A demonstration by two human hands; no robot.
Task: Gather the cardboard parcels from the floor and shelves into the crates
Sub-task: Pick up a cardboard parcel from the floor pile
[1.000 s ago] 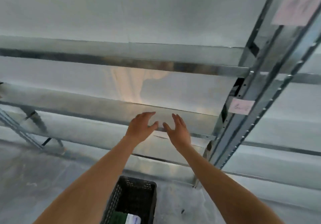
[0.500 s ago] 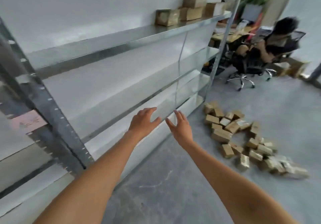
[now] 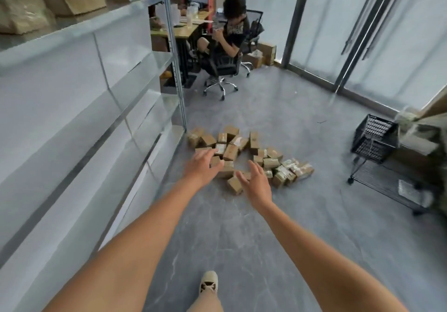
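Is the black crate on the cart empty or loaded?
Looks empty: the black crate on the wire cart shows only mesh walls, no parcels visible inside.

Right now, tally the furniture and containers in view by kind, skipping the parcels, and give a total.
Metal shelving unit: 1
Black crate: 1
Black wire cart: 1
Office chair: 1
Desk: 1
Total: 5
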